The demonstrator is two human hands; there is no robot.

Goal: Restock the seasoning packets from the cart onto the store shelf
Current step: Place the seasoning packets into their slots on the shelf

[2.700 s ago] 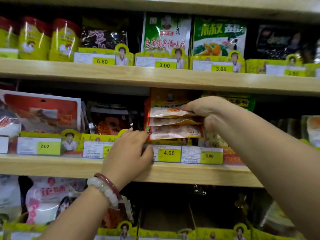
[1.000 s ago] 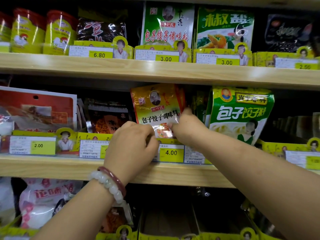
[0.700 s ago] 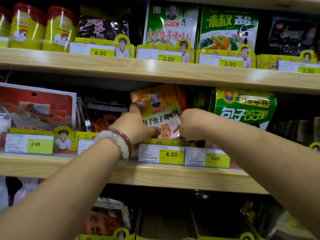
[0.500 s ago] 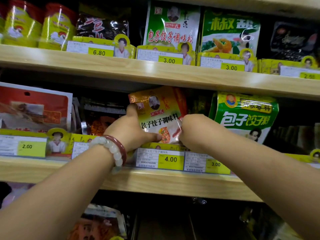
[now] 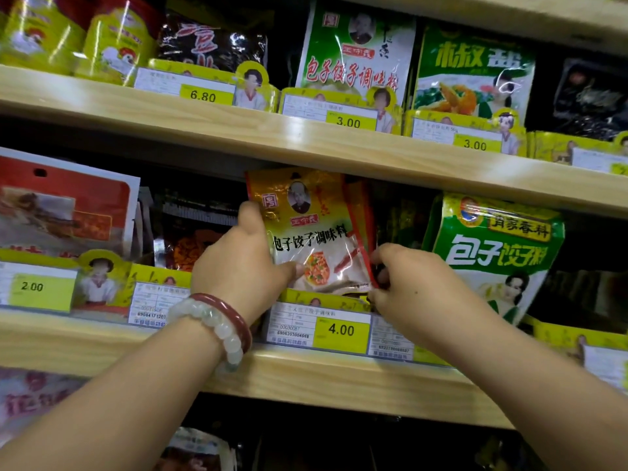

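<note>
Her left hand (image 5: 243, 266) grips the left edge of the packet (image 5: 314, 232), thumb across its front. It stands upright on the middle shelf (image 5: 306, 379), above the 4.00 tag (image 5: 341, 329). It looks light, limp and glossy, so best held by its edges. It reads 包子饺子调味料. Her right hand (image 5: 413, 283) pinches the lower right corner. Just beside stands a green bag (image 5: 496, 253) reading 包子饺子料.

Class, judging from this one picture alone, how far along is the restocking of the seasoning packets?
Done: the orange seasoning packets already stand upright in their slot on the middle shelf, above the 4.00 price tag. In hand: the left hand holds their left edge, and the right hand is at the lower right corner, straightening. Left: letting go. The cart is out of view.
</note>
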